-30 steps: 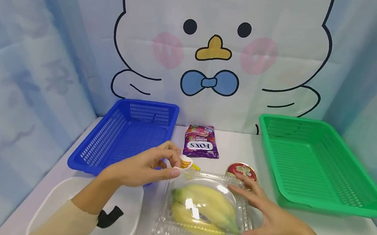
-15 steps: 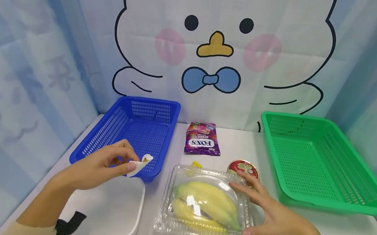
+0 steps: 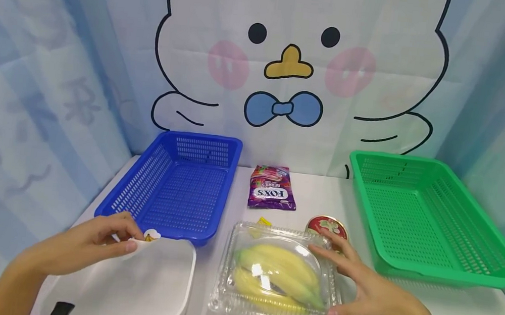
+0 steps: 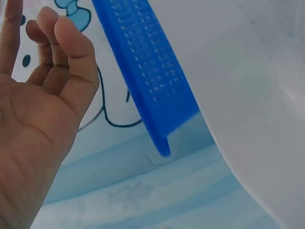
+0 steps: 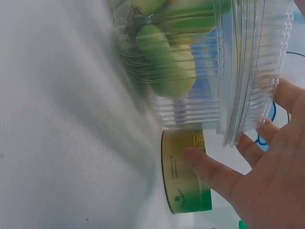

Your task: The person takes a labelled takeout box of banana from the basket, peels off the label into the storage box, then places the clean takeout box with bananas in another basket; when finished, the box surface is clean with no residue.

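Note:
My left hand (image 3: 84, 245) pinches a small white sticker (image 3: 151, 235) with a yellow banana print, above the back edge of a white tub (image 3: 140, 283). In the left wrist view the left hand (image 4: 52, 95) shows its palm and bent fingers; the sticker is out of sight there. A clear plastic clamshell box (image 3: 226, 287) with bananas (image 3: 275, 271) inside stands in the middle of the table. Against its right side, my right hand (image 3: 365, 285) rests with thumb and fingers spread. The right wrist view has those fingers at the clamshell's rim (image 5: 243, 71).
Behind the box lie a purple Fox's candy bag (image 3: 272, 187), a small yellow item (image 3: 264, 221) and a round red-topped tin (image 3: 328, 226). A blue basket (image 3: 226, 190) stands at the back left, a green basket (image 3: 365, 224) at the right. Printed curtains enclose the table.
My left hand has carried the sticker from behind the clamshell leftward, past the blue basket's front, to the white tub. My right hand stays at the clamshell's side.

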A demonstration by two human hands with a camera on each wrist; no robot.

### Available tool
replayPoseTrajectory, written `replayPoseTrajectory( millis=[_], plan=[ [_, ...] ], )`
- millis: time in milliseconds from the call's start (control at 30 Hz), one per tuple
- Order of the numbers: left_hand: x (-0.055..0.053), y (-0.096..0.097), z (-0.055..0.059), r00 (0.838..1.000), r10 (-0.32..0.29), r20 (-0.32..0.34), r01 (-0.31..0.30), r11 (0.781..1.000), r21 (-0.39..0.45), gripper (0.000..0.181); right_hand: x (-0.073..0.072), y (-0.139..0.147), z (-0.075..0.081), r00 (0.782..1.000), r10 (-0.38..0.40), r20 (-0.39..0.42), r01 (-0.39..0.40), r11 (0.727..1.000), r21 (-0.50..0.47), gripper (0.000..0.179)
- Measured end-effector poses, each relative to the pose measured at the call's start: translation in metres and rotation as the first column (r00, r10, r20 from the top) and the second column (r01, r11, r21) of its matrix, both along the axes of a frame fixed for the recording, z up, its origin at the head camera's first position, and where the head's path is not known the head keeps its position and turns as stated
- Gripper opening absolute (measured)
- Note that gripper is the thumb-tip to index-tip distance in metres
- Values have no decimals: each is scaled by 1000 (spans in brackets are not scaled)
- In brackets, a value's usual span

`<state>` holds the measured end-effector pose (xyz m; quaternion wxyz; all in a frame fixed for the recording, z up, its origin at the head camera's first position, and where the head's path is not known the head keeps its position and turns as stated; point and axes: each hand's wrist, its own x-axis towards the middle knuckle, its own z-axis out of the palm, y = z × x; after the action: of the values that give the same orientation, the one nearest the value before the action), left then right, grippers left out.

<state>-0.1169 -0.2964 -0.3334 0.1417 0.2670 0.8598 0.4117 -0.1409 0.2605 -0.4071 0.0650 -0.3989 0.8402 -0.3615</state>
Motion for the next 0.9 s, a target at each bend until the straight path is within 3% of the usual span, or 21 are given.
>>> replayPoseTrajectory(
  millis=[333,467,733,900],
  plan=[
    [4,-25,-12,994,-19,104,19,1000,6,23,1,0,-2,1000,-1,-2,1,1000,-22,98],
    [3,-30,-16,994,-34,103,34,999,2,26,1,1,-2,1000,0,-8,0,1000,-31,98],
    [2,-41,-19,978,-2,209,14,999,-53,25,1,0,0,1000,5,6,-4,1000,-31,97],
    [0,-43,-21,975,17,222,6,994,-106,26,0,0,-1,1000,7,12,-7,999,-33,97]
  ],
)
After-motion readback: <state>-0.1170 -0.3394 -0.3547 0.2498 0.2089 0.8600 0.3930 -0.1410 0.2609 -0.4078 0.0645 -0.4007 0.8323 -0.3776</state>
